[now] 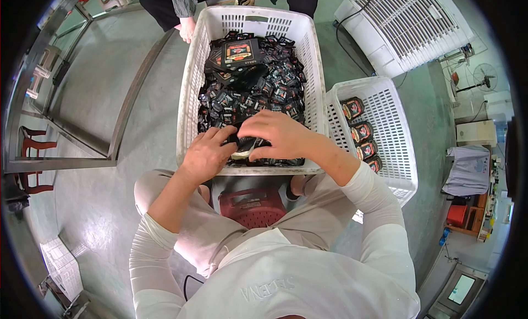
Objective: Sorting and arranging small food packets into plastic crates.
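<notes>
Before me stands a large white plastic crate (188, 108) full of small black sachets (280, 92) with printed labels. Over its near end, my left hand (209, 154) grips the left side of a black pouch (246, 144) with a pale lower edge. My right hand (277, 133) arches over the pouch's right side, thumb low and fingers at the top. Whether its fingertips grip the pouch or something inside is hidden. Farther back, flat black printed pouches (240, 53) lie stacked on the sachets.
To the right, a second white crate (392, 112) holds several upright filled pouches (362, 132). A white air cooler (406, 26) with a cable stands beyond it. A red plastic stool (251, 207) sits under the near crate edge. Another person's hand (187, 29) is by the far left corner. A metal frame (136, 100) stands left.
</notes>
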`<state>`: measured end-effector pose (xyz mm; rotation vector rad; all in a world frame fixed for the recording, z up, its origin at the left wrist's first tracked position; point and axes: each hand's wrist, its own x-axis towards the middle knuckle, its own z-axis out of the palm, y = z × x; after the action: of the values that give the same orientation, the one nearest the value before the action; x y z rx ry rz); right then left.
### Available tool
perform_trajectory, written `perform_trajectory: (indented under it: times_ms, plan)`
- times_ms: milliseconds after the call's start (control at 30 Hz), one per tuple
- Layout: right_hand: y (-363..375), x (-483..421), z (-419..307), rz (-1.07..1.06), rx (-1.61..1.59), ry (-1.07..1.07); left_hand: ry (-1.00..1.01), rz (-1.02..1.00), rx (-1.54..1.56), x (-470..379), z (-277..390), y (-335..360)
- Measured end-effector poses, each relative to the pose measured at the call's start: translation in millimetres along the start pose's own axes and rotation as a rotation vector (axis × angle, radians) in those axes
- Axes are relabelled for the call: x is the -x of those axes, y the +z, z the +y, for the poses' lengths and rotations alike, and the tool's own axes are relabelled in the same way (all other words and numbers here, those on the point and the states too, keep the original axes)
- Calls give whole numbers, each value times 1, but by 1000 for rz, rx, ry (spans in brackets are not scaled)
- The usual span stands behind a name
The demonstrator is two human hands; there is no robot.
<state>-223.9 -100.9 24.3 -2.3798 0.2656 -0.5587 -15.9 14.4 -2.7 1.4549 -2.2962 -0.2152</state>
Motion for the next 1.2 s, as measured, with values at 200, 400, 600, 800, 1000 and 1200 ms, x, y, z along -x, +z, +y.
perform_trajectory:
  times_ms: [200, 400, 600, 800, 1000, 1200]
  plan:
    - [27, -13, 22, -460, 472, 170, 45, -30, 11, -3, 2, 4]
    - [3, 20, 82, 108, 246, 697, 5, 39, 17, -1, -3, -4]
    - [82, 135, 140, -322, 667, 1054, -2, 59, 40, -1, -3, -6]
    - [73, 131, 156, -330, 462, 1054, -11, 63, 59, -2, -7, -5]
    - [81, 77, 138, -152, 86, 880, -27, 50, 12, 1, -8, -3]
    - [118, 66, 125, 0, 162, 892, -52, 62, 32, 3, -6, -6]
